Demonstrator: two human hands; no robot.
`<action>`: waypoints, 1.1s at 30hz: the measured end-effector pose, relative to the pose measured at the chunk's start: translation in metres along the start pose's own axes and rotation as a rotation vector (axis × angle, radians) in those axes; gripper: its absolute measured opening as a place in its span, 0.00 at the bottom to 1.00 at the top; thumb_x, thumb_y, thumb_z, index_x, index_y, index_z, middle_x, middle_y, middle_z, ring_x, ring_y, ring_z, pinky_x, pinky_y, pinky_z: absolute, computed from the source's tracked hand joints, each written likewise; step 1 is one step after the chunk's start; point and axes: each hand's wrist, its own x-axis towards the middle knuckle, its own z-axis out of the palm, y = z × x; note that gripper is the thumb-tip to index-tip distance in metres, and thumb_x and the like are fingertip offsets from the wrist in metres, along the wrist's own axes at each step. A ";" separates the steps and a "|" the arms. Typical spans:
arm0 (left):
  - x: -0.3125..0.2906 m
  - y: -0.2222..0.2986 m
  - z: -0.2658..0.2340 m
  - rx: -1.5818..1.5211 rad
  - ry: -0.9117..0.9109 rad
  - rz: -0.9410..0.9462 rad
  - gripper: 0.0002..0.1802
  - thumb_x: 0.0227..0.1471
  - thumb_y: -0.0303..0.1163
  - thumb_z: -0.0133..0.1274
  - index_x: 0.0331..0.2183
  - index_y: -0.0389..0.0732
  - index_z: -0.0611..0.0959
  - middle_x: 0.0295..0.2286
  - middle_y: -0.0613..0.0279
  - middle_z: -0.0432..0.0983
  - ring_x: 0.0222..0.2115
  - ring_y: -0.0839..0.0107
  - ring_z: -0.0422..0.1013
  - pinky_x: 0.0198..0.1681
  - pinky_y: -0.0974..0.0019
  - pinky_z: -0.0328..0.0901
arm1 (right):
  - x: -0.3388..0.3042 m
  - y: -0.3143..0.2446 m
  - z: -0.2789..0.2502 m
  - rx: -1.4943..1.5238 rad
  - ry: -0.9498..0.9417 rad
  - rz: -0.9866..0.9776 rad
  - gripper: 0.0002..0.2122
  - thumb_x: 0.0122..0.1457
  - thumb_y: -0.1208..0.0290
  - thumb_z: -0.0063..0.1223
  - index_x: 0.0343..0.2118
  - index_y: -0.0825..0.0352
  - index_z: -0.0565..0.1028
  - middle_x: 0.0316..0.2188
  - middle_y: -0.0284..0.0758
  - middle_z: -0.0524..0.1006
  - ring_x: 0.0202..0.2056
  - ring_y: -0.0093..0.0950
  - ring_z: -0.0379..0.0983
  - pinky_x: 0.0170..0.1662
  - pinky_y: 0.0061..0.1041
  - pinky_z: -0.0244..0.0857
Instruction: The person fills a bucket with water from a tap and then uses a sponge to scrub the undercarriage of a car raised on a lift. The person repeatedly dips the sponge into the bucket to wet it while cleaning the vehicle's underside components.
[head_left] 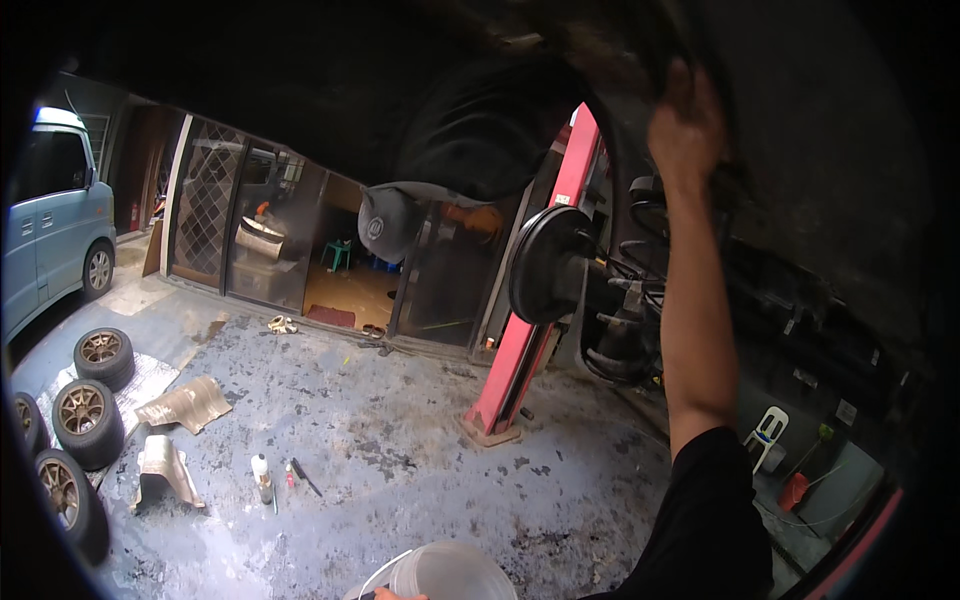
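Observation:
My right hand is raised at the end of a bare, black-sleeved arm. It reaches up to the dark underside of a lifted car, by the wheel arch, where shadow hides most of its fingers. Beside that forearm hang a black coil spring and a round brake disc on a hub without its wheel. At the bottom edge, a few fingers of my left hand show closed against a whitish plastic bucket with a pale handle; the rest of the hand is cut off.
Another person in a grey cap leans in under the car, left of the disc. A red lift post stands behind. Several tyres, bent metal shields and a bottle lie on the floor. A light-blue van is at far left.

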 end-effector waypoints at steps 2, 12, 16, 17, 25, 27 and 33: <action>-0.004 0.003 -0.001 -0.004 -0.002 -0.007 0.44 0.39 0.54 0.59 0.48 0.31 0.64 0.39 0.45 0.70 0.40 0.54 0.69 0.44 0.61 0.63 | 0.006 -0.017 0.007 -0.019 0.060 -0.020 0.19 0.63 0.58 0.41 0.44 0.69 0.75 0.41 0.43 0.77 0.44 0.38 0.74 0.49 0.28 0.65; -0.010 0.017 -0.013 -0.010 -0.035 0.009 0.52 0.39 0.55 0.59 0.56 0.30 0.60 0.47 0.42 0.70 0.47 0.52 0.68 0.50 0.61 0.63 | -0.005 0.030 0.005 -0.104 0.122 -0.237 0.15 0.63 0.63 0.41 0.46 0.65 0.74 0.42 0.39 0.77 0.43 0.36 0.74 0.48 0.28 0.66; -0.009 0.009 -0.006 -0.002 -0.061 0.014 0.46 0.39 0.54 0.60 0.50 0.31 0.64 0.41 0.44 0.70 0.42 0.54 0.69 0.45 0.61 0.63 | -0.007 0.076 0.004 -0.232 0.098 -0.211 0.17 0.64 0.60 0.39 0.47 0.66 0.73 0.43 0.40 0.76 0.44 0.36 0.73 0.49 0.27 0.64; -0.006 0.004 -0.002 -0.004 -0.052 0.009 0.42 0.39 0.54 0.60 0.47 0.31 0.66 0.38 0.45 0.71 0.39 0.56 0.69 0.42 0.62 0.64 | -0.002 0.081 0.005 -0.368 0.116 -0.271 0.18 0.65 0.59 0.38 0.47 0.66 0.73 0.44 0.40 0.76 0.45 0.36 0.73 0.50 0.27 0.63; 0.008 -0.019 0.023 -0.045 -0.030 -0.044 0.24 0.39 0.51 0.61 0.21 0.35 0.83 0.14 0.55 0.75 0.16 0.66 0.74 0.21 0.62 0.67 | -0.089 0.047 -0.073 0.171 -0.204 0.182 0.16 0.63 0.64 0.46 0.45 0.72 0.73 0.37 0.40 0.78 0.37 0.26 0.73 0.43 0.25 0.64; 0.001 -0.019 0.011 -0.055 0.059 -0.065 0.24 0.39 0.51 0.60 0.21 0.35 0.83 0.14 0.54 0.75 0.16 0.66 0.74 0.21 0.62 0.67 | -0.200 0.021 -0.113 0.372 -0.354 0.268 0.12 0.63 0.66 0.44 0.36 0.70 0.74 0.30 0.38 0.77 0.31 0.25 0.72 0.37 0.23 0.65; -0.012 -0.016 0.024 -0.030 0.095 0.072 0.24 0.40 0.50 0.60 0.23 0.35 0.83 0.16 0.53 0.76 0.16 0.66 0.74 0.21 0.63 0.68 | -0.508 -0.095 -0.295 0.484 -1.756 1.163 0.16 0.58 0.63 0.50 0.46 0.64 0.75 0.38 0.44 0.79 0.38 0.36 0.77 0.42 0.28 0.69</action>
